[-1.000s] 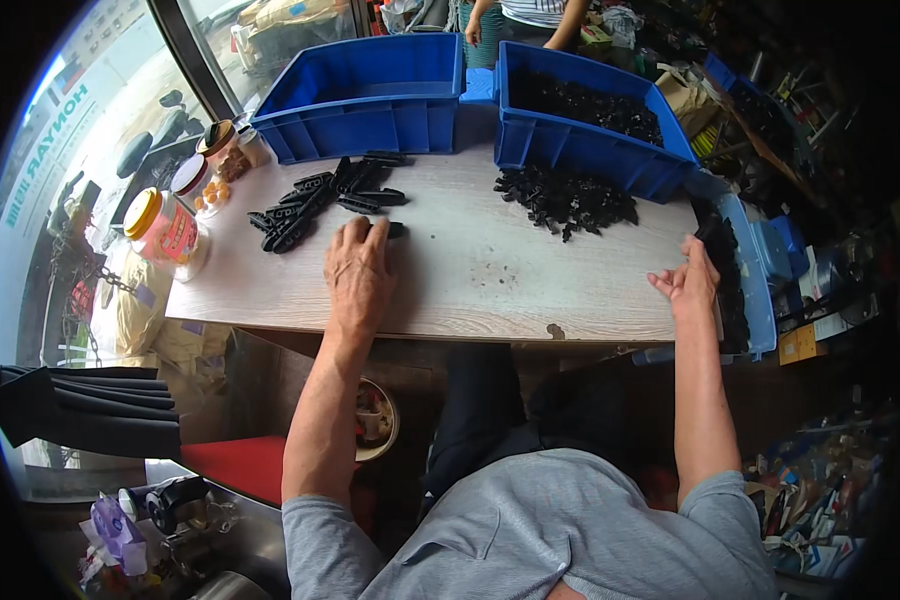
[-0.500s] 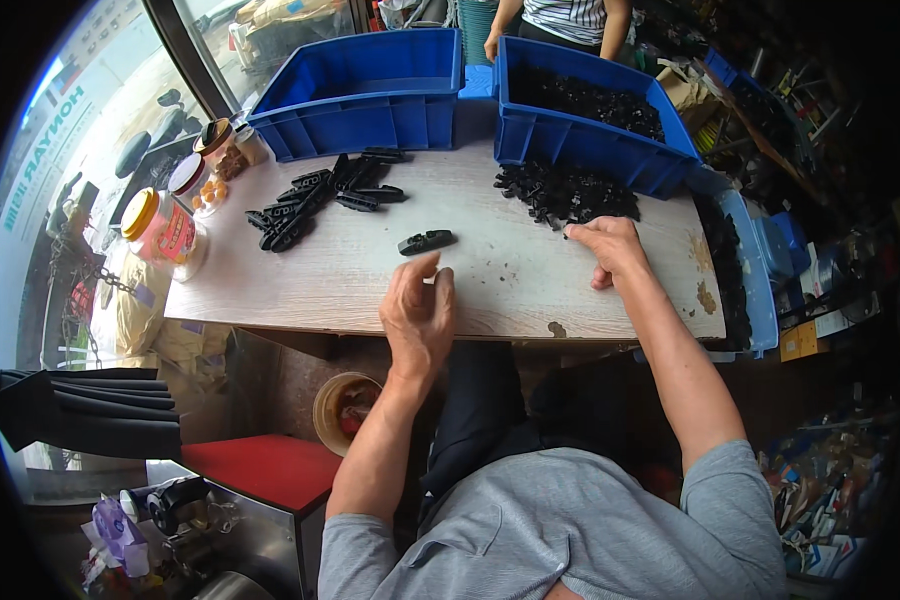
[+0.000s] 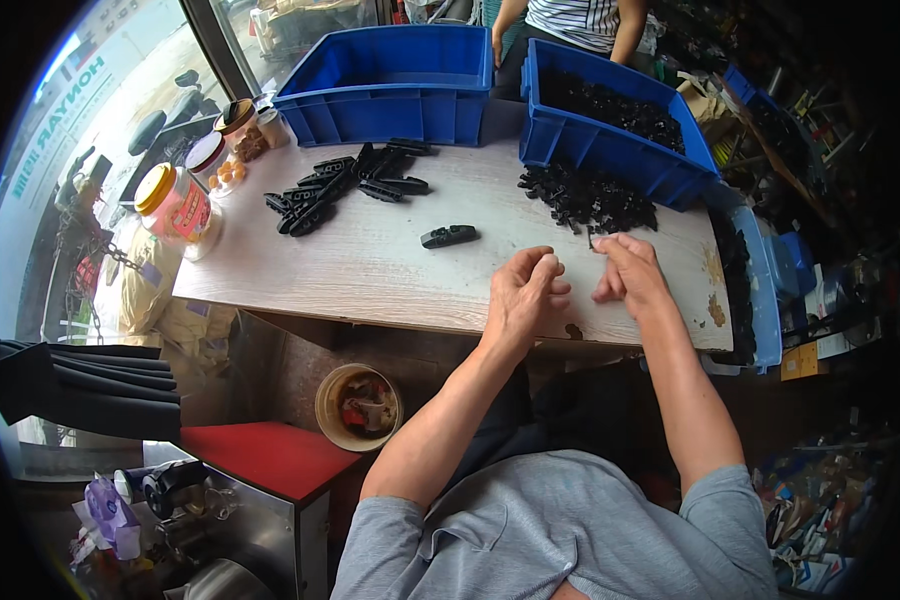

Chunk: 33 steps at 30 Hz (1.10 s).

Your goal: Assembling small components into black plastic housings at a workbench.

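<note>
My right hand (image 3: 634, 276) is near the table's right front, its thumb and forefinger pinching a small black plastic part (image 3: 591, 239). Just left of it is my left hand (image 3: 523, 296), fingers loosely curled and apart, with nothing visible in them. A long black plastic piece (image 3: 450, 236) lies alone on the table (image 3: 370, 270), beyond and left of my left hand. Beyond my right hand spreads a heap of small black parts (image 3: 595, 198). Farther left, several long black pieces (image 3: 315, 197) lie piled together.
Two blue bins stand at the back: the left bin (image 3: 390, 115), and the right bin (image 3: 610, 145) holding many small black parts. Lidded jars (image 3: 180, 215) line the left edge. A bucket (image 3: 335, 415) stands on the floor. Beyond the bins is another person (image 3: 570, 22).
My left hand has moved right, away from the single long black piece and closer to my right hand. My right hand has drawn slightly back from the heap with the small part. The view has shifted.
</note>
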### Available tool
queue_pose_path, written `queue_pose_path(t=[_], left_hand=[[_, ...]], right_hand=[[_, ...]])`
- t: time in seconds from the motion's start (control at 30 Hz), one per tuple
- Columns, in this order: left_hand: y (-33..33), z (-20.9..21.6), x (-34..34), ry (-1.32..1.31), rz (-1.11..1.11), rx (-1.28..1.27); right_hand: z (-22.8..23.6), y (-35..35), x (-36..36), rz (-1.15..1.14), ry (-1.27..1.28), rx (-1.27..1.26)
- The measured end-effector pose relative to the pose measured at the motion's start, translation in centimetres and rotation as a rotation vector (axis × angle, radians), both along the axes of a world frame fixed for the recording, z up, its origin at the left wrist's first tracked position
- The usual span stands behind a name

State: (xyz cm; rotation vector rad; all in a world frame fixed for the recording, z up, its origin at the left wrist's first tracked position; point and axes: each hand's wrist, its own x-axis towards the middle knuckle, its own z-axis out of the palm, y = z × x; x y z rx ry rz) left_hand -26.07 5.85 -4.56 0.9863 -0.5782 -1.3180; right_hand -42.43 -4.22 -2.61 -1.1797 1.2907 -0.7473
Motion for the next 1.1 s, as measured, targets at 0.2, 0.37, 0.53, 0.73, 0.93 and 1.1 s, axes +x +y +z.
queue_pose_path(t=[0.2, 0.37, 0.53, 0.73, 0.93, 1.1], left_hand=[[-2.2, -0.5, 0.1, 0.171, -0.216, 0.019], [-1.8, -0.1, 0.0, 0.210, -0.152, 0.020], [-1.6, -0.2, -0.2, 0.240, -0.112, 0.013], [-1.2, -0.4, -0.2, 0.214, -0.072, -0.005], [-0.6, -0.7, -0.3, 0.094, -0.047, -0.087], [0.5, -0.9, 3.9, -1.216, 0.618, -0.390]], right_hand=[[-1.0, 2.7, 0.5, 0.180, -0.255, -0.109], [-1.5, 3.1, 0.5, 0.186, -0.259, -0.148], [-1.5, 3.5, 0.9, 0.160, -0.277, -0.168], [-1.2, 3.8, 1.0, 0.128, -0.277, -0.182], [-0.8, 4.0, 1.2, 0.170, -0.258, -0.164], [-1.0, 4.4, 1.2, 0.175, -0.400, -0.139]])
